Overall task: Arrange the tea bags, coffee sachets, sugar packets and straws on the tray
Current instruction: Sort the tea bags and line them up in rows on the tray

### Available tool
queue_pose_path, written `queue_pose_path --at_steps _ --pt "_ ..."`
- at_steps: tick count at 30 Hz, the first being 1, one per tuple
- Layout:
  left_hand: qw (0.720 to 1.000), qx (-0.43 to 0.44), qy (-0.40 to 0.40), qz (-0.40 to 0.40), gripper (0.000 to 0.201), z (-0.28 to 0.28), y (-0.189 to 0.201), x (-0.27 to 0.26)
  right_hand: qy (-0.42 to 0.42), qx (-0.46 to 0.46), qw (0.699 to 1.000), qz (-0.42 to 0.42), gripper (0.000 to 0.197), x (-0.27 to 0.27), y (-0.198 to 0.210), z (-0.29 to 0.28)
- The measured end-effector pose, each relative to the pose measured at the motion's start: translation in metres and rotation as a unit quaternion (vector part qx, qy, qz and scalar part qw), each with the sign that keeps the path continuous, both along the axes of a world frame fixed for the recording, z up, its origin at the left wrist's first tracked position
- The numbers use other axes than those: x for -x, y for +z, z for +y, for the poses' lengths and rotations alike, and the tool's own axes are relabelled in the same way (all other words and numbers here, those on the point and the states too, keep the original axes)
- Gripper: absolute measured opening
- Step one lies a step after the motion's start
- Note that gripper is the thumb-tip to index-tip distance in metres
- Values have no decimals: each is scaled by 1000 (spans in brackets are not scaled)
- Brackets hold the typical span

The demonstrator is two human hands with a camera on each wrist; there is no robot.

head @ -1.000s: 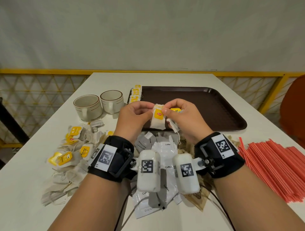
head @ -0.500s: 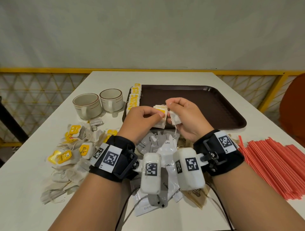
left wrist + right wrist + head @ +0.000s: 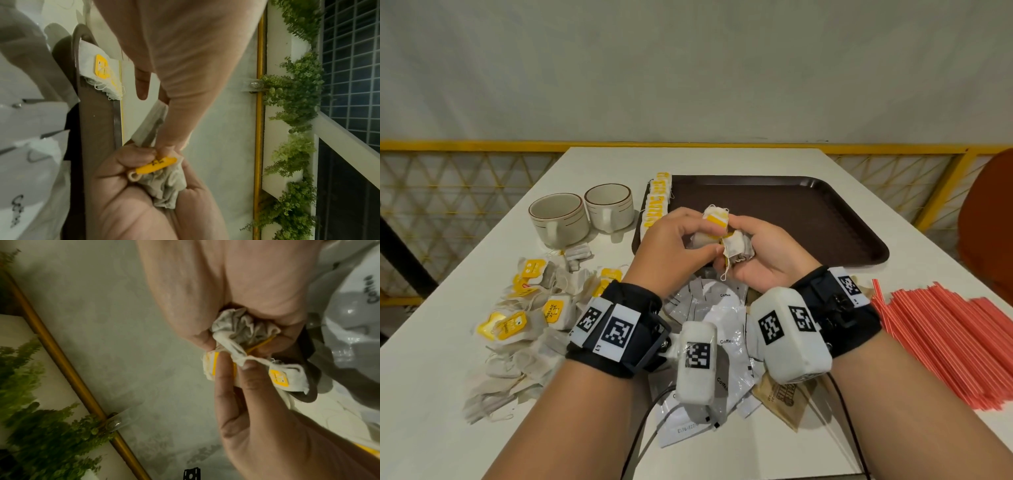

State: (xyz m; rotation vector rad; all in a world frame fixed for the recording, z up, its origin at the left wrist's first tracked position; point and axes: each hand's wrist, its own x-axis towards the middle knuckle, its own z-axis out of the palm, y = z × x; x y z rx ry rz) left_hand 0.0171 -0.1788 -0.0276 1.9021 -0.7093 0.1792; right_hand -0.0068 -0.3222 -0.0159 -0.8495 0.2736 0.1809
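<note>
Both hands meet above the near left corner of the brown tray (image 3: 808,212). My left hand (image 3: 702,240) pinches a crumpled tea bag (image 3: 166,183) with a yellow tag. My right hand (image 3: 738,236), palm turned up, grips a small bunch of tea bags (image 3: 736,246), with one yellow-tagged bag (image 3: 717,217) sticking up between the hands. A row of tea bags (image 3: 657,202) stands along the tray's left edge. Loose tea bags (image 3: 534,308) lie at the left, white coffee sachets (image 3: 722,325) under my wrists, brown sugar packets (image 3: 780,397) beside them, and red straws (image 3: 945,335) at the right.
Two beige cups (image 3: 560,217) (image 3: 609,205) stand left of the tray. Most of the tray floor is bare. A yellow railing (image 3: 482,145) runs behind the white table (image 3: 431,394), and a red-brown chair (image 3: 989,222) stands at the far right.
My right hand has rolled palm up, and the tea bags that hung flat between the hands are now bunched together. Both hands stay over the tray's near left corner.
</note>
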Motion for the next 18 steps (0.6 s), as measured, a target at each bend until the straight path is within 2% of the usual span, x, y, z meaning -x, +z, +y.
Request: queue_pose_path --at_steps 5,10,18 --pt "1000 -2 -1 -7 14 1 0 0 40 26 999 -2 24 1 -2 1" --pt "1000 -17 -25 -4 16 1 -1 0 50 11 999 2 25 1 -2 1" --pt "1000 10 -7 0 20 2 -1 -2 74 5 997 21 28 1 -2 -1"
